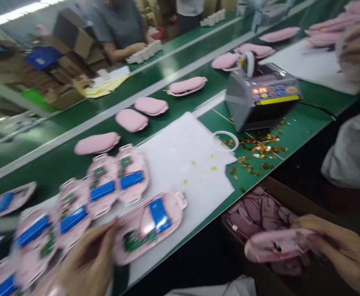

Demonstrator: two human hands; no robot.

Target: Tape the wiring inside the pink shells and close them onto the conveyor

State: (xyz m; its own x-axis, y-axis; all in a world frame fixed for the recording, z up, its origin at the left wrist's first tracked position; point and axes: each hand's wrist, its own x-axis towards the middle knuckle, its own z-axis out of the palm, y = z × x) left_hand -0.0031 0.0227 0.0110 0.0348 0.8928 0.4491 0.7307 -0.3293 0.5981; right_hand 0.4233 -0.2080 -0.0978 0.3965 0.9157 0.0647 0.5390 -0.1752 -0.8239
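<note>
My left hand (pixel 89 257) is at the lower left with thumb and fingers pinched together at the near end of an open pink shell (pixel 174 213); that shell holds a blue block and a green circuit board. At the lower right my right hand (pixel 337 250) grips a pink shell piece (pixel 275 246) by its right end, above a box of dark pink pieces (pixel 257 209). Several more open shells with blue blocks, such as one at the table's left part (pixel 132 179), lie beside my left hand.
A grey tape dispenser (pixel 263 98) with a lit display stands at the back right, with gold scraps (pixel 263 148) and a white ring (pixel 226 141) near it. Closed pink shells (pixel 151 106) line the green table. Other people work across it and at the right edge.
</note>
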